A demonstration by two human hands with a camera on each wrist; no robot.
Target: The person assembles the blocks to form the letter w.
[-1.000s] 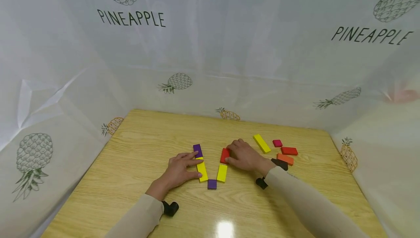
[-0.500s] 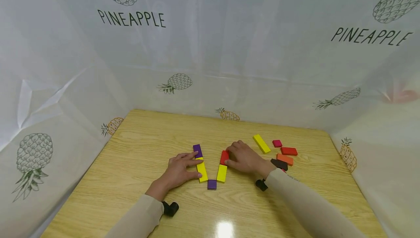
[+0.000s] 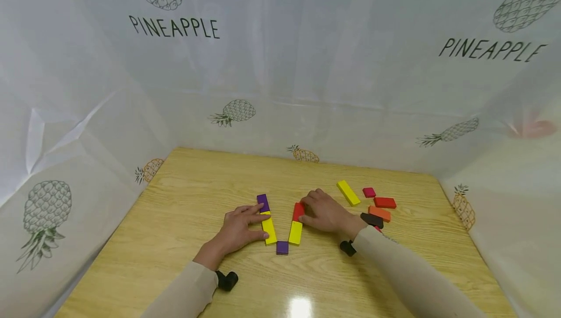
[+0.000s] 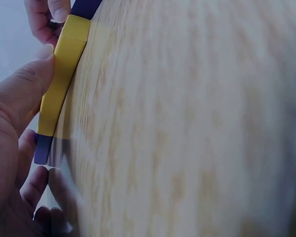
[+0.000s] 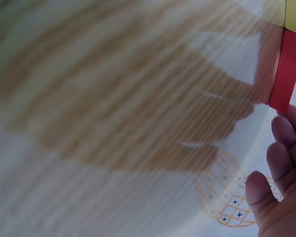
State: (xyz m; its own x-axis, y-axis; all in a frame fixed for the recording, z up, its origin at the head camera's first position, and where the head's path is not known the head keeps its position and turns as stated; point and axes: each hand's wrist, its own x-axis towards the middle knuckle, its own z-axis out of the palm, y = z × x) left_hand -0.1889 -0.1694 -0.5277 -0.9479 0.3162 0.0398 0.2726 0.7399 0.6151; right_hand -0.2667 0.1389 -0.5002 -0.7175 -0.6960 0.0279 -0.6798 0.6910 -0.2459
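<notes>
Flat coloured blocks form a V on the table. Its left arm is a purple block [image 3: 263, 199] above a long yellow block [image 3: 269, 229]. My left hand [image 3: 236, 229] rests on these two, thumb against the yellow one [image 4: 64, 79] in the left wrist view. A small purple block [image 3: 282, 248] sits at the bottom. On the right arm, a red block [image 3: 298, 212] lies end to end with a shorter yellow block [image 3: 295, 234]. My right hand [image 3: 326, 213] pinches the red block [image 5: 287, 71] between thumb and fingertips.
Right of the V lie loose blocks: a long yellow one [image 3: 348, 193], a small pink one [image 3: 369, 192], a red one [image 3: 385, 203], an orange one [image 3: 379, 213] and a black one [image 3: 372, 220]. A pineapple-printed sheet [image 3: 307, 79] encloses the wooden table [image 3: 210, 177].
My right hand has slid the red block toward me, closing its gap to the shorter yellow block. The left hand stays in place on its blocks.
</notes>
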